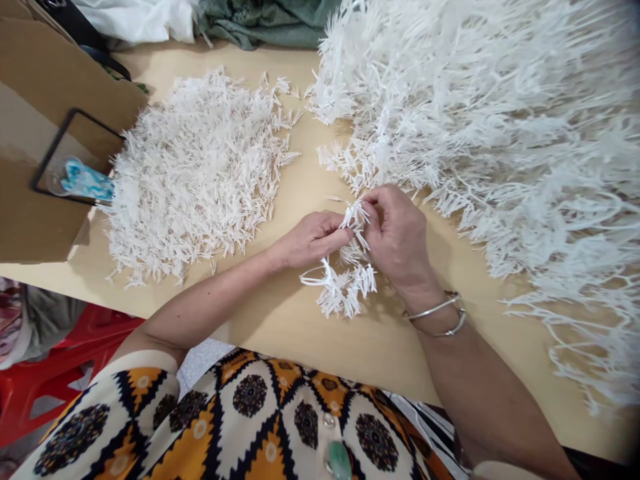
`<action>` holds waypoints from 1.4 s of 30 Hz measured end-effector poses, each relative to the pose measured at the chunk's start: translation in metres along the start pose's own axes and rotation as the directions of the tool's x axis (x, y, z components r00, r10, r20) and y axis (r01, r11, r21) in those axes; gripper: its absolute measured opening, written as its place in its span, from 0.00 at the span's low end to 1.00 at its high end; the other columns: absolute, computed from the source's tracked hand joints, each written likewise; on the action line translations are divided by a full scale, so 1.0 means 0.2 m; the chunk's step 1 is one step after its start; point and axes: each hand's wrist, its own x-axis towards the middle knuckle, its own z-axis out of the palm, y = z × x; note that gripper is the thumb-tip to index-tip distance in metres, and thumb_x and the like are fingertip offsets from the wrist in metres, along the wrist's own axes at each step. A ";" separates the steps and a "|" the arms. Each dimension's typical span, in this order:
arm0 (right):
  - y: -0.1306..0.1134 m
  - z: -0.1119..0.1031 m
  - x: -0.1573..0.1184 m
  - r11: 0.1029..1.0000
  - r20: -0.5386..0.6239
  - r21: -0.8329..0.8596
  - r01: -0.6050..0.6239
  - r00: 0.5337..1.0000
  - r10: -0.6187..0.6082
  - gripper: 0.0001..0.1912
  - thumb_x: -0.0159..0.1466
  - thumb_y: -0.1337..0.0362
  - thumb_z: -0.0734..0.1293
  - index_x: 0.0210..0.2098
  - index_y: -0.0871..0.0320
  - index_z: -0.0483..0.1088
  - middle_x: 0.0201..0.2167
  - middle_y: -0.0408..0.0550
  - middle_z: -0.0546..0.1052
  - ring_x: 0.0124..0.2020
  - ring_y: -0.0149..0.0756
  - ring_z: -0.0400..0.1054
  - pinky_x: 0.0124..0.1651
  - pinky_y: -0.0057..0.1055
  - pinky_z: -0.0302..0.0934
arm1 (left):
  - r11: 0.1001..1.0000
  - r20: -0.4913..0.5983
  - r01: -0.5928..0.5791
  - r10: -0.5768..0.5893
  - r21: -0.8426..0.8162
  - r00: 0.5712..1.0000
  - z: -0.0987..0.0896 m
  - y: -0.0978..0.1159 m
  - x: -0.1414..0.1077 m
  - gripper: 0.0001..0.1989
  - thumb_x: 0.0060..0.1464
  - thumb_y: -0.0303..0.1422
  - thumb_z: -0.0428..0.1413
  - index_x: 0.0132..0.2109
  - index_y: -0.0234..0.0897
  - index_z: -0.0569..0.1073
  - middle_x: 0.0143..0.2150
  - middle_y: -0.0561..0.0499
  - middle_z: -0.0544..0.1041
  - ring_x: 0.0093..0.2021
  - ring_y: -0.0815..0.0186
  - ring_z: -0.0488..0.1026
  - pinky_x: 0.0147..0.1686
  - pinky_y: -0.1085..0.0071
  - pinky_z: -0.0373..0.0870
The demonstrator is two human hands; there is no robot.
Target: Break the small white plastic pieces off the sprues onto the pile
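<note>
A white branched plastic piece (343, 290) with many thin prongs hangs in front of me, just above the table. My left hand (314, 239) is closed on it, thumb and fingers pinching its upper part. From the right, my right hand (397, 233) is closed too, with thumb and forefinger pinching the prongs at the top of the same piece. Its fingertips are partly hidden. Left of my hands lies a heap of short white plastic bits (200, 173). To the right spreads a bigger heap of long branched white plastic pieces (475, 127).
A cardboard box (45, 153) stands at the left edge, with a black wire frame (55, 143) and a clear cup with something blue and white (83, 180) against it. Green cloth (265, 23) lies at the back. Below left is a red stool (65, 360).
</note>
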 end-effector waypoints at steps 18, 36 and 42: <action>0.12 0.00 0.05 0.981 -0.060 0.148 -0.129 0.988 0.139 0.08 0.69 0.65 0.64 0.33 0.48 0.66 0.26 0.41 0.69 0.29 0.38 0.61 0.37 0.41 0.59 | 1.000 0.020 0.009 -0.009 -0.016 1.000 0.12 0.06 -0.11 0.18 0.65 0.41 0.51 0.29 0.37 0.65 0.26 0.55 0.65 0.28 0.72 0.63 0.32 0.73 0.62; -0.13 -0.09 -0.04 0.882 0.192 0.448 -0.146 0.979 0.064 0.09 0.70 0.52 0.73 0.42 0.50 0.79 0.46 0.48 0.84 0.51 0.44 0.79 0.60 0.46 0.71 | 0.982 -0.214 -0.105 0.137 0.157 0.967 0.13 -0.02 -0.22 0.21 0.72 0.44 0.50 0.31 0.37 0.66 0.27 0.55 0.67 0.28 0.71 0.63 0.34 0.73 0.63; -0.11 -0.09 -0.03 0.880 0.364 0.451 -0.148 0.931 -0.029 0.04 0.67 0.59 0.75 0.40 0.49 0.78 0.48 0.48 0.84 0.50 0.43 0.79 0.58 0.45 0.72 | 0.983 -0.229 -0.072 0.110 0.170 0.967 0.13 -0.01 -0.22 0.19 0.70 0.40 0.49 0.30 0.38 0.64 0.26 0.55 0.67 0.28 0.71 0.63 0.33 0.73 0.62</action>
